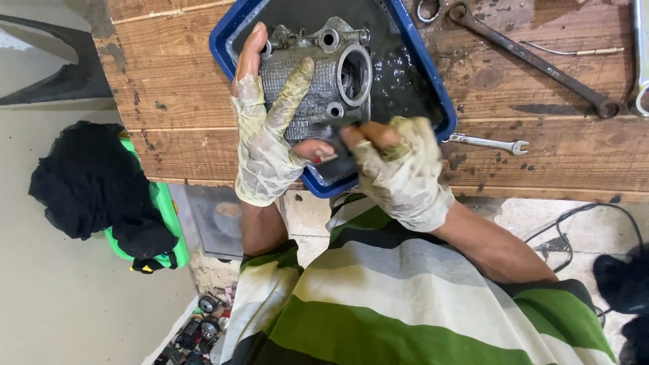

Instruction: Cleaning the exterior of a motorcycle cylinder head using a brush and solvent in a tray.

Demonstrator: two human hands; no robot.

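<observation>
Over the wooden bench [541, 145], left hand [265, 128] fingers clasp the engine cover [318, 84]; right hand [399, 169] fingers pinch its lower edge.

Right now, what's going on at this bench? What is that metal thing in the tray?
A person in torn, grimy gloves holds a finned metal engine part over a blue tray of dark liquid on a wooden bench. The left hand steadies the part with fingers spread across it. The right hand is closed on something small and dark at the part's lower edge; what it is cannot be told. Wrenches lie on the bench beside the tray.
</observation>
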